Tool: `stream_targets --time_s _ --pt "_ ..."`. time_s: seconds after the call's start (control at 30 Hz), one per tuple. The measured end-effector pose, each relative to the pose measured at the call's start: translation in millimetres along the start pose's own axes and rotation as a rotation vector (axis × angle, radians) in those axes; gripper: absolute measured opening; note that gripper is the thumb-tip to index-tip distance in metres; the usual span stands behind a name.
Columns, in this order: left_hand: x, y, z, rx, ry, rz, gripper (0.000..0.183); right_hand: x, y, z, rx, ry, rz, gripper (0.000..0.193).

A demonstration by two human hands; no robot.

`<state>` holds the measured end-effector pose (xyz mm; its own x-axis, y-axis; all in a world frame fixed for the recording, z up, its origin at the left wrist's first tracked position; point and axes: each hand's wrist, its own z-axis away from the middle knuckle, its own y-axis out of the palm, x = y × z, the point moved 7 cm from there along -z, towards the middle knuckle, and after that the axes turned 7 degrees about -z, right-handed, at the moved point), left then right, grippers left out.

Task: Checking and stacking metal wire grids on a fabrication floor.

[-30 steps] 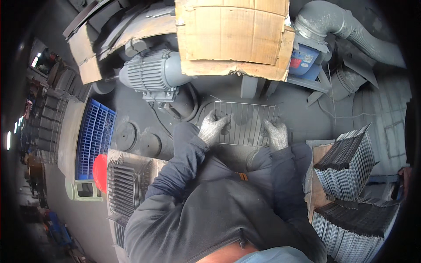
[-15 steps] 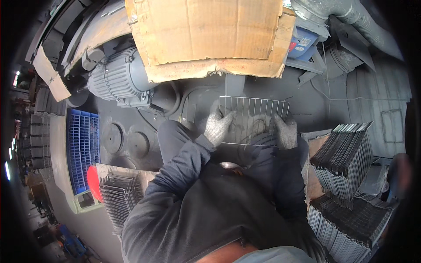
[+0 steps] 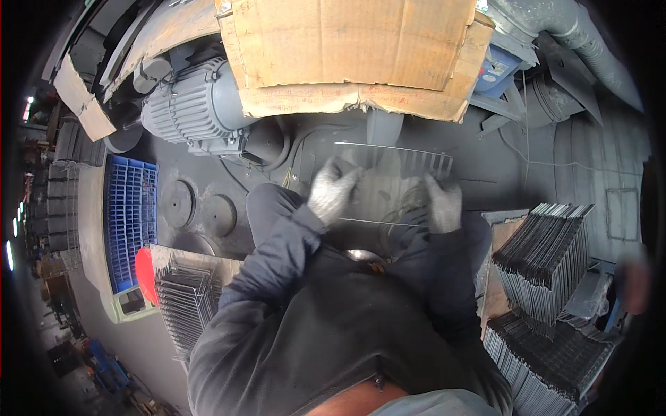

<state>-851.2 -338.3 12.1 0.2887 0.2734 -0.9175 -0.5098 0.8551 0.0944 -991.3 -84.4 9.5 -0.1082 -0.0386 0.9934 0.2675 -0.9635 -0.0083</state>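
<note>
Suddenly, from afar, I saw the thin silver rectangular wire rack's (image 3: 393, 182) bars, crisp half a second earlier, blur before the black jacket (image 3: 347, 319), its opposite side edges held by the grey-gloved left hand (image 3: 333, 193) and grey-gloved right hand (image 3: 444, 204), suggesting active handling.

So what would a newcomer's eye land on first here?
Probably the big tan cardboard at top centre, pale against the grey. Below it in the picture, the gloved left hand and right hand hold a partly blurred wire rack by its sides. At lower right stand dense dark stacks of thin metal pieces.
</note>
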Motion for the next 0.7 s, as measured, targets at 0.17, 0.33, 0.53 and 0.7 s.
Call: stream_targets --time_s 0.17,0.33,0.53,0.7 --pt "7 36 -9 0.095 0.062 0.014 0.028 22 -31 9 -0.041 0.141 -0.018 0.031" --pt "8 1 -2 0.02 -0.063 0.077 0.023 14 3 3 -0.041 0.08 0.013 0.018" --pt "-1 -20 7 -0.012 -0.083 0.069 0.025 30 28 13 0.035 0.19 0.055 0.018" --pt "13 32 -6 0.007 0.022 -0.18 0.026 42 -22 13 -0.032 0.23 -0.18 0.027"
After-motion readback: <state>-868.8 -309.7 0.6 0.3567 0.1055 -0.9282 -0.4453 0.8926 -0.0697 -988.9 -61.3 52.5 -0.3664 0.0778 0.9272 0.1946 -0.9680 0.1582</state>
